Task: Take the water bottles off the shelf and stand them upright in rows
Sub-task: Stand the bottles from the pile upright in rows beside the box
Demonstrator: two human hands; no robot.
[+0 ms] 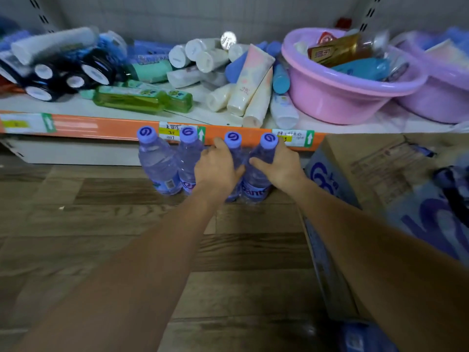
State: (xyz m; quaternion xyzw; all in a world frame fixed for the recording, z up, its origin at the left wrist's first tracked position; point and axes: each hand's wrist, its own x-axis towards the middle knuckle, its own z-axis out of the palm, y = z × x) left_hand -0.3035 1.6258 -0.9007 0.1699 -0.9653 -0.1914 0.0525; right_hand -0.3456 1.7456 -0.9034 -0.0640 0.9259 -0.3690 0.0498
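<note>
Fingers [229, 171] of left hand [217, 168] wrapped around third water bottle [233, 148]; right hand [279, 163] closed same way around fourth water bottle [256, 179]. Both bottles upright on wooden floor [101, 224], touching each other. Just left, two more water bottles [160, 163] [189, 158] stand free in same row. Cardboard box [380, 168] near on right. Behind row, orange shelf edge [114, 127]; on shelf lie tubes [243, 97], green bottle [129, 99], pink basin [337, 97].
</note>
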